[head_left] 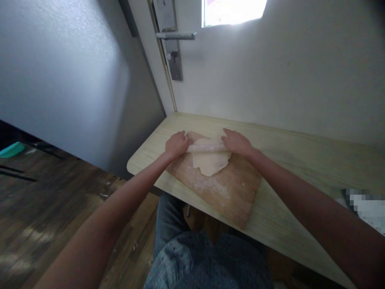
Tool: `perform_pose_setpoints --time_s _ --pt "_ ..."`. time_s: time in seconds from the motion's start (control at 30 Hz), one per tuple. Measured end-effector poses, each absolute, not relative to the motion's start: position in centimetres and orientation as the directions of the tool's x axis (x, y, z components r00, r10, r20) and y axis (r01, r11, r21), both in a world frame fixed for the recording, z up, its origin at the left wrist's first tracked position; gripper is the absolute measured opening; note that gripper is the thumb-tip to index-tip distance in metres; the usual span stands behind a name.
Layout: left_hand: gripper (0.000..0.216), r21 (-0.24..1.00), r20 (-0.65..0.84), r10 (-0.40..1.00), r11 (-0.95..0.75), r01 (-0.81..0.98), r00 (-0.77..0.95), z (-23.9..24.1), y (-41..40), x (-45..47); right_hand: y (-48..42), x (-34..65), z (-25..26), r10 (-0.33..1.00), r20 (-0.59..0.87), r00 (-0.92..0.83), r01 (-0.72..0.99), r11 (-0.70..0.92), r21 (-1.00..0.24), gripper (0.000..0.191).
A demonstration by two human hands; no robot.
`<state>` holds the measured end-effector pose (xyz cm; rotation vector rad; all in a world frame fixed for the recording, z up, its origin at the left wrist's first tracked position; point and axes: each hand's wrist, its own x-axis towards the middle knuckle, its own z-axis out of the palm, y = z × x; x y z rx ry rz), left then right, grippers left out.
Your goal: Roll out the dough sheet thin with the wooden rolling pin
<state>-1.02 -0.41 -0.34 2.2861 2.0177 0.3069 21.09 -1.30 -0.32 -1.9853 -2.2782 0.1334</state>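
A pale sheet of dough (209, 161) lies on a floured wooden board (224, 188) on a light wooden table (300, 160). Across the far part of the dough lies a thin rolling pin (207, 148). My left hand (177, 144) presses on the pin's left end with its fingers curled over it. On the pin's right end rests my right hand (237, 142), palm down with fingers flat. Both arms reach forward from the bottom of the view.
A white wall rises behind the table. A door with a metal handle (176, 36) stands at the table's far left corner. The board's near corner overhangs the table's front edge above my lap. A blurred object (365, 206) lies at the table's right.
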Motion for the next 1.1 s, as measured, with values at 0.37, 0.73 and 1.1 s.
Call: perform_pose_setpoints --time_s 0.37,0.73,1.1 --pt "0.040 0.069 0.349 0.886 -0.349 0.935 0.305 -1.3 -6.3 -1.8 -7.5 20.8 -0.7 0.915 0.296 -0.275 0.957 0.291 -0.010 0.042" --pt "0.048 -0.029 0.190 0.920 -0.344 0.938 0.343 0.8 -5.0 -1.2 -8.6 20.8 1.7 0.982 0.133 -0.131 0.991 0.129 0.022 0.043" --pt "0.037 0.014 0.077 0.956 -0.284 0.959 0.282 0.1 -3.1 0.7 -6.6 22.5 0.5 0.977 0.138 -0.163 0.986 0.163 0.013 0.035"
